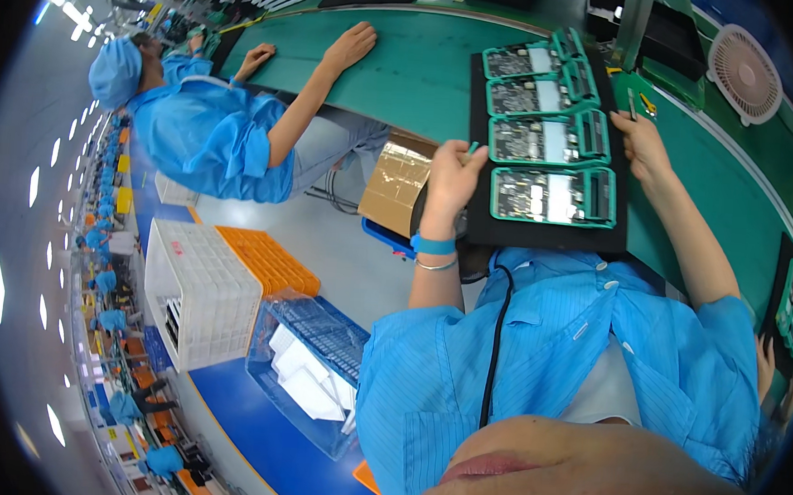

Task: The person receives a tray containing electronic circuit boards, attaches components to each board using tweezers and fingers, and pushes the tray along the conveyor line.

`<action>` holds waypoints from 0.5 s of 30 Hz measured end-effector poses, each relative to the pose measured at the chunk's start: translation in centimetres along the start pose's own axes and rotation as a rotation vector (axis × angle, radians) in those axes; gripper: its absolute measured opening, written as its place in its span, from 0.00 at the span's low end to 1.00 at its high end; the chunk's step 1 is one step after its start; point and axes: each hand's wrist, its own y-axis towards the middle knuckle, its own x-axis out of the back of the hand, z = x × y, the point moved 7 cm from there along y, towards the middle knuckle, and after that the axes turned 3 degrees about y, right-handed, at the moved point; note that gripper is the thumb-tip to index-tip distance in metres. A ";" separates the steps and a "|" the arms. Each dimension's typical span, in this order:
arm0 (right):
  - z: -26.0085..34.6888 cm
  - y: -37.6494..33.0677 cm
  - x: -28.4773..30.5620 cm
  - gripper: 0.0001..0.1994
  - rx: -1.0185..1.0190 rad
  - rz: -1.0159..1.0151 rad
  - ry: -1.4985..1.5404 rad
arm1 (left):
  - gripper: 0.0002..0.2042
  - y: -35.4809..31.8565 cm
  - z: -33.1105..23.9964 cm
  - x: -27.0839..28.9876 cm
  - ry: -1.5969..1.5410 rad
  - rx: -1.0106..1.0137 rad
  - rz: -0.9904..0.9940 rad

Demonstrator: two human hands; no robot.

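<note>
Black tray [543,234] holds four green-framed boards [552,195].

I wear a light blue short-sleeved smock with fine stripes and white snap buttons. A black cable runs down my chest. My left wrist has a blue wrist strap [434,244] and a thin bracelet [437,264].

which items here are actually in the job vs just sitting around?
In hand: black tray with four green-framed circuit boards; left hand holding a small teal piece; right hand at the tray's edge.

Lying about: white fan, white crate, orange crate, clear bin.
</note>
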 end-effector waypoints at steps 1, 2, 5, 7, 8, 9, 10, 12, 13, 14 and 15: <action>-0.4 -0.3 1.0 0.08 -0.004 0.019 -0.022 | 0.21 -1.1 0.1 -0.6 -0.091 0.060 0.044; -0.7 -0.8 2.4 0.06 -0.003 0.032 -0.054 | 0.21 -2.3 -0.4 -1.4 -0.195 0.119 0.087; -1.4 -2.2 6.3 0.05 0.036 0.012 -0.062 | 0.18 -4.6 -2.3 -3.0 -0.247 0.082 0.149; -1.9 -3.3 9.1 0.05 0.042 -0.018 -0.061 | 0.17 -5.5 -3.2 -4.7 -0.193 -0.017 0.187; -2.0 -3.8 10.6 0.05 0.045 -0.027 -0.049 | 0.18 -5.8 -3.4 -5.8 -0.223 0.022 0.243; -1.4 -4.2 12.3 0.05 0.055 -0.059 -0.050 | 0.18 -5.5 -4.3 -7.2 -0.212 -0.037 0.245; -0.6 -4.6 13.8 0.05 0.074 -0.057 -0.051 | 0.18 -5.0 -5.1 -8.4 -0.201 -0.098 0.248; -1.8 -5.3 16.1 0.05 0.071 -0.104 -0.010 | 0.18 -4.5 -6.3 -9.4 -0.154 -0.118 0.312; -2.5 -5.9 17.2 0.05 0.068 -0.118 -0.001 | 0.17 -4.1 -6.9 -10.2 -0.146 -0.144 0.339; -2.7 -6.6 18.1 0.05 0.075 -0.153 0.034 | 0.17 -3.9 -7.3 -11.0 -0.140 -0.168 0.360; -2.9 -7.3 19.1 0.06 0.083 -0.189 0.068 | 0.17 -3.8 -8.0 -11.4 -0.109 -0.298 0.276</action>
